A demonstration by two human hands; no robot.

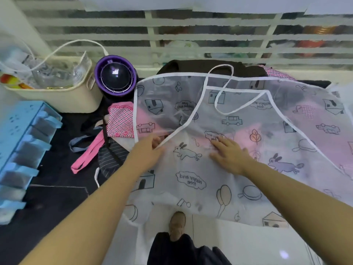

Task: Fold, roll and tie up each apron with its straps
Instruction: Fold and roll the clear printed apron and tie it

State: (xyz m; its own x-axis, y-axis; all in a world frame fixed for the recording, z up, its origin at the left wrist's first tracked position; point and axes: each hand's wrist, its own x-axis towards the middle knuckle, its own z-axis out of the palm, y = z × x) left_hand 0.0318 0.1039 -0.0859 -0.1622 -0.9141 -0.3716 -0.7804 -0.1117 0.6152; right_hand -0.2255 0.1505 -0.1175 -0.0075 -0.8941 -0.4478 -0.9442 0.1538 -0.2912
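- The printed apron (pixel 191 180) lies spread over the right part of the table (pixel 57 203), on top of other cloths. Its near part hangs over the table's near edge.
- The bib is turned down onto the skirt. The neck strap (pixel 223 88) lies in a loose loop towards the far edge.
- Left hand (pixel 150 150): fingers curled at the bib's white trim (pixel 191 113), apparently pinching its lower corner. Part of the grip is veiled by the film.
- Right hand (pixel 230 153): fingers straight and spread, pressing flat on the apron's middle and holding nothing.
- Handling, judged: the material is a thin, translucent film. It is likely light, limp and slippery, and prone to sliding on the cloths beneath.
- Recommended hold: the stitched trim and straps, which look firmer than the film. A flat palm should pin each fold.
- Also present: a pink checked apron (pixel 120 119) and a dark striped apron (pixel 110 159) just beside the left hand, and a cream basket (pixel 63 98) at the far left corner.
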